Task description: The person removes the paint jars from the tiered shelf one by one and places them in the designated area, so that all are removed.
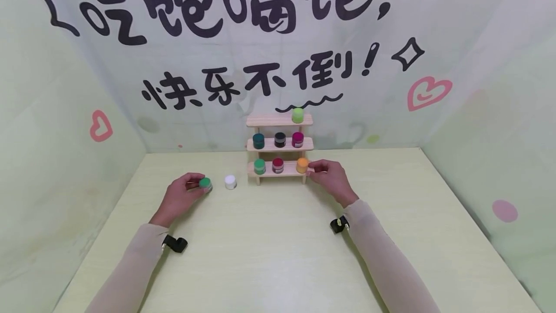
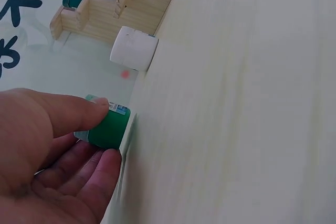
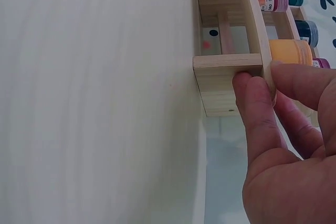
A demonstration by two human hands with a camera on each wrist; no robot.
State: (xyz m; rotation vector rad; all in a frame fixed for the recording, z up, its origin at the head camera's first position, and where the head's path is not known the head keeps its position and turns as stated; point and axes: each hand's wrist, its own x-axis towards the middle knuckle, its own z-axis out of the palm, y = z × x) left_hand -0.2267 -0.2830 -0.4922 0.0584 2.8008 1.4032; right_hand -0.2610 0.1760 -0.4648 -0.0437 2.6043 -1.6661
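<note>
The pale wall (image 1: 208,127) at the back carries large black writing and a pink heart (image 1: 430,93), and before it stands a light-coloured table (image 1: 278,245). Near the wall, a small wooden rack (image 1: 269,120) of three steps is on the table. The left hand (image 1: 179,196) pinches a green jar (image 1: 205,184) between its thumb and fingers, to the left of the rack; whether this jar touches the table, I cannot tell. Between it and the rack stands a white jar (image 1: 230,182), apart from both. The right hand (image 1: 332,180) has its fingers nearly closed on the right end of the lowest step, the thumb above and other fingers below, just beside an orange jar (image 1: 302,165). On this same step are also a second green jar (image 1: 259,166) and a dark red jar (image 1: 278,165). The middle step holds a teal jar (image 1: 258,141), a black jar (image 1: 280,139) and a magenta jar (image 1: 297,139); the top step has a light green jar (image 1: 297,115) at its right end.
</note>
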